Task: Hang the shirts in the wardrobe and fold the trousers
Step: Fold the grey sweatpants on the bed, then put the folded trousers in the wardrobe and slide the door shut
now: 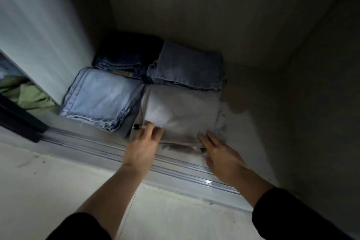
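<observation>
Four folded trousers on wardrobe floor, two rows, packed edge to edge. Grey trousers front right, touching light jeans. Left grip and right grip spread, fingers flat at near edge; likely squaring stack against neighbours.

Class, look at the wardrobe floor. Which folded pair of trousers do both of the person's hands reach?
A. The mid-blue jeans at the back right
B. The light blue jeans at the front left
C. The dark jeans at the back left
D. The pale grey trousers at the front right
D: the left hand and the right hand both have their fingers at the near edge of the pale grey trousers.
</observation>
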Demonstrator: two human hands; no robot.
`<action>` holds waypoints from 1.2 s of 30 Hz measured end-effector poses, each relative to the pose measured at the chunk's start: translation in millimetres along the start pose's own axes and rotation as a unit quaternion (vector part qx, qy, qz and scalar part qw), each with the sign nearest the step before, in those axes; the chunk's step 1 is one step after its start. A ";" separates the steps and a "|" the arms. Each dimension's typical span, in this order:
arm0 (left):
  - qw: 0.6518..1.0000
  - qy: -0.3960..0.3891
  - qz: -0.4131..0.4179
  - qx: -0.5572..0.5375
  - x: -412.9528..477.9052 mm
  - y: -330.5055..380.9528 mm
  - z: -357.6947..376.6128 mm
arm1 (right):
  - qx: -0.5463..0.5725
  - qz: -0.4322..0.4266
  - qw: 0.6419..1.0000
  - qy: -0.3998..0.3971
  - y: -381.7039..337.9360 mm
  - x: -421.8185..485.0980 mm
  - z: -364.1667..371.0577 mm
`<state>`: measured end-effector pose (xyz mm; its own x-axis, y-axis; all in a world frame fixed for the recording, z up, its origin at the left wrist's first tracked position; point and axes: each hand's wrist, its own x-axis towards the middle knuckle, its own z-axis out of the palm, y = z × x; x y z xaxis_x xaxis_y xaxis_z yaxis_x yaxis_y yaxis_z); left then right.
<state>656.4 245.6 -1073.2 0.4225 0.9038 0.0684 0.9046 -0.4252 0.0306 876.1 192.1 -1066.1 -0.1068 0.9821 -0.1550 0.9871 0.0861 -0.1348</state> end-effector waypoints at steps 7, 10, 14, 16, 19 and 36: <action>0.982 -0.129 -0.061 -0.128 3.2 -5.8 -22.8 | 0.079 0.037 0.983 -0.162 -1.4 9.8 -25.9; 0.965 -0.183 -0.081 -0.168 -9.7 -5.2 -66.0 | 0.084 0.039 0.983 -0.159 -18.0 -6.0 -63.3; 0.942 -0.163 -0.169 -0.239 -28.6 -2.5 -166.3 | 0.121 0.013 0.979 -0.166 -62.9 -32.5 -153.4; 0.931 -0.145 -0.197 -0.270 -34.8 -2.8 -232.2 | 0.127 -0.004 0.978 -0.163 -89.9 -44.7 -215.2; 0.925 -0.128 -0.221 -0.281 -44.7 -6.3 -339.9 | 0.101 -0.051 0.981 -0.156 -132.9 -62.2 -318.9; 0.910 0.114 -0.315 -0.245 -89.9 -80.9 -783.3 | 0.082 -0.246 0.966 0.002 -302.3 -124.2 -743.5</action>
<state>500.8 160.4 -300.7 -0.2449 0.9657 0.0858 0.8056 0.1535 0.5722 679.5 168.6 -278.4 -0.5577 0.8295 -0.0283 0.7844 0.5156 -0.3447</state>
